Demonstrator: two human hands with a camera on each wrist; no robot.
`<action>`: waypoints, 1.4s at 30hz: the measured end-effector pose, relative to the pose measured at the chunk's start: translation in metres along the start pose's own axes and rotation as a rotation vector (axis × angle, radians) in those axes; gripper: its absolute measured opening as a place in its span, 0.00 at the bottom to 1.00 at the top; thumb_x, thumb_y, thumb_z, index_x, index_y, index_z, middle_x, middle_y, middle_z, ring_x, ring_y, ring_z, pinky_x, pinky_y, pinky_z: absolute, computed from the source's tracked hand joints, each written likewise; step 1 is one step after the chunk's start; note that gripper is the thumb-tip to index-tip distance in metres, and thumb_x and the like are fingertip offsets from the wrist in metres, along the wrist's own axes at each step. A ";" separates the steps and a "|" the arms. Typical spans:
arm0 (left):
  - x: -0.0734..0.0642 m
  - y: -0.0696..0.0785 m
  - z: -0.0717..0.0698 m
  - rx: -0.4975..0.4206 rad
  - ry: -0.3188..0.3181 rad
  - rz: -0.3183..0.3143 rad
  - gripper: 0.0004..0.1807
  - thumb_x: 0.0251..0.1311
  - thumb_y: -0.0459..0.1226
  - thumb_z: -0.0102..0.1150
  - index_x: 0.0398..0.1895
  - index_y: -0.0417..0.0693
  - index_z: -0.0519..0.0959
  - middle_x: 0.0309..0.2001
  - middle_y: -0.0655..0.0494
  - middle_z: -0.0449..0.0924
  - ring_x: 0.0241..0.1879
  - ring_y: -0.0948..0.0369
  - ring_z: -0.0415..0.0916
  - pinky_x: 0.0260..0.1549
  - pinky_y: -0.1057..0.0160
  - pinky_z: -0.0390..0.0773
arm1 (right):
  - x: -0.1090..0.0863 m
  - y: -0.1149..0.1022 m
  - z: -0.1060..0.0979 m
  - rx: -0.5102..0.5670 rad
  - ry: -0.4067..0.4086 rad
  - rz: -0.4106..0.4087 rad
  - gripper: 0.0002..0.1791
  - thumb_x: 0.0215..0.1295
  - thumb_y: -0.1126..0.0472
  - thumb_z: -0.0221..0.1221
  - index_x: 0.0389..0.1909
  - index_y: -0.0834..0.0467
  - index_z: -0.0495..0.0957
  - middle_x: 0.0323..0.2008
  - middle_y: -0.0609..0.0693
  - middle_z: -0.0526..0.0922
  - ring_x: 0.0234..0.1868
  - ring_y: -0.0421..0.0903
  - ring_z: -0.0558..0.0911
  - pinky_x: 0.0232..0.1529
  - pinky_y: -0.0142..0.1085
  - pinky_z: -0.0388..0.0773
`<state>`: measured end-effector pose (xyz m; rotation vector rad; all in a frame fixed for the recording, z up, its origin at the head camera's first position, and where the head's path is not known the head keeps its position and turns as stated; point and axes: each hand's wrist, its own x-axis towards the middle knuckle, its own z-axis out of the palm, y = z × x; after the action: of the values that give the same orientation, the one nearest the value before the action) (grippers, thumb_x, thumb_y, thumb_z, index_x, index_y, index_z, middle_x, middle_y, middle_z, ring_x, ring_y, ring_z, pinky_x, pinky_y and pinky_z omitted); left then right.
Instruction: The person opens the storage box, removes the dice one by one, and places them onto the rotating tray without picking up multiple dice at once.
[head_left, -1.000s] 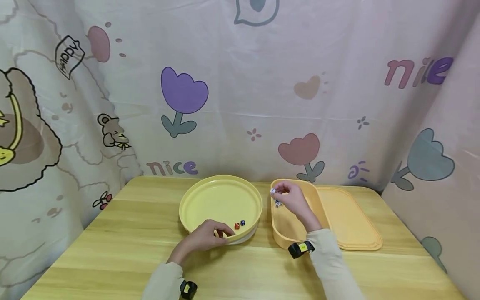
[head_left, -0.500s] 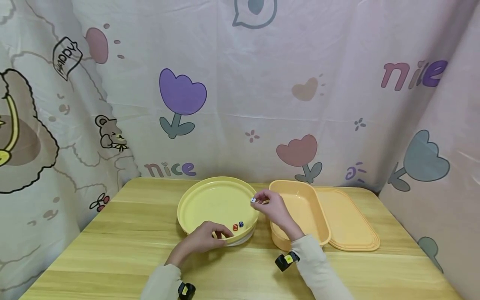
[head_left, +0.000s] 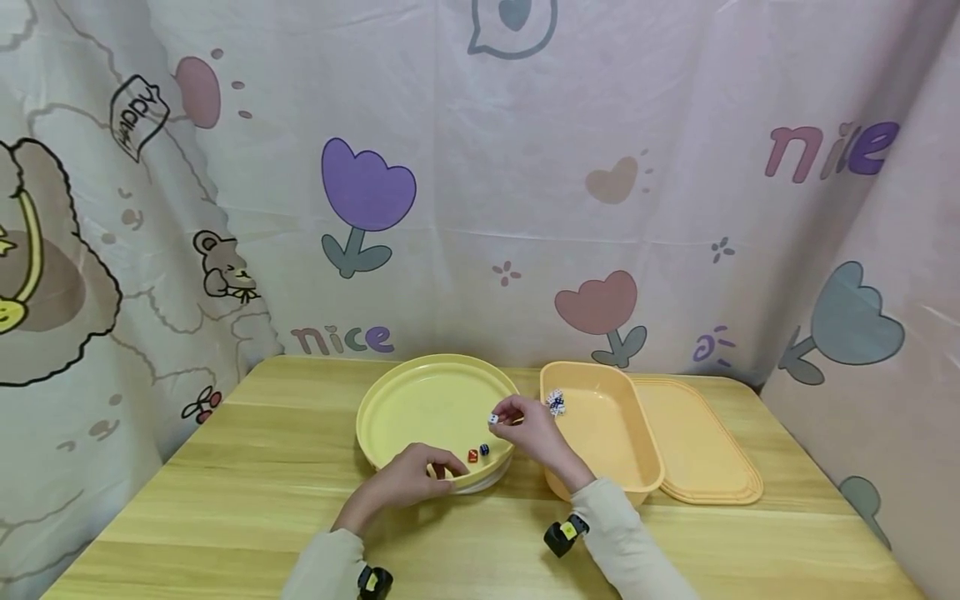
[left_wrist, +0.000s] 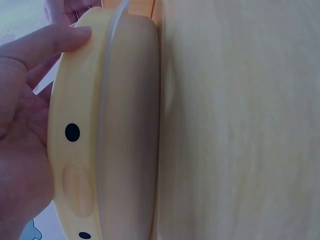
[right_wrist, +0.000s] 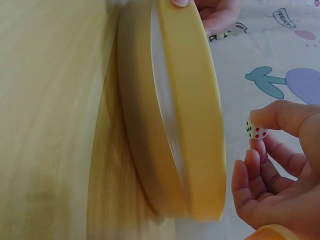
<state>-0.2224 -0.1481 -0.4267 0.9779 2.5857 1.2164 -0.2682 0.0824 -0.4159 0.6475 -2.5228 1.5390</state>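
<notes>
A smooth, round yellow tray (head_left: 420, 408), round-cornered orange tub (head_left: 611, 442) and flat orange panel (head_left: 701, 446) lie on a wood-grained table (head_left: 225, 483). The tray contains a red die (head_left: 472, 456) and blue die (head_left: 484, 449), near right; the tub, clustered dice (head_left: 556, 403), far left. Left hand (head_left: 411, 477) grips the tray's near rim; right hand (head_left: 534, 432) pinches a white die (head_left: 492, 419) above the tray's right side.

open air over the back of the tray (head_left: 420, 404), left hand (head_left: 411, 477) barring its near rim, right hand (head_left: 534, 431) across the narrow gap to the walled bin (head_left: 609, 442), flat lid (head_left: 703, 442) beyond
</notes>
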 end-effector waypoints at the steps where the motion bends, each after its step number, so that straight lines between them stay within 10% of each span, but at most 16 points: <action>1: 0.000 0.000 0.000 0.003 0.001 -0.001 0.11 0.55 0.29 0.61 0.40 0.47 0.85 0.37 0.62 0.83 0.31 0.68 0.71 0.31 0.67 0.72 | 0.000 0.000 0.000 -0.006 -0.001 0.002 0.06 0.56 0.68 0.66 0.34 0.63 0.79 0.28 0.48 0.80 0.32 0.43 0.78 0.32 0.32 0.76; 42: 0.001 0.000 0.001 0.000 0.001 0.001 0.09 0.55 0.31 0.63 0.40 0.47 0.85 0.37 0.62 0.83 0.32 0.68 0.72 0.33 0.67 0.73 | 0.001 0.001 0.000 -0.094 0.011 -0.028 0.08 0.63 0.69 0.60 0.42 0.65 0.79 0.37 0.52 0.83 0.41 0.51 0.80 0.43 0.44 0.77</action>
<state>-0.2228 -0.1471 -0.4273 0.9789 2.5869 1.2176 -0.2690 0.0826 -0.4164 0.6568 -2.5487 1.4009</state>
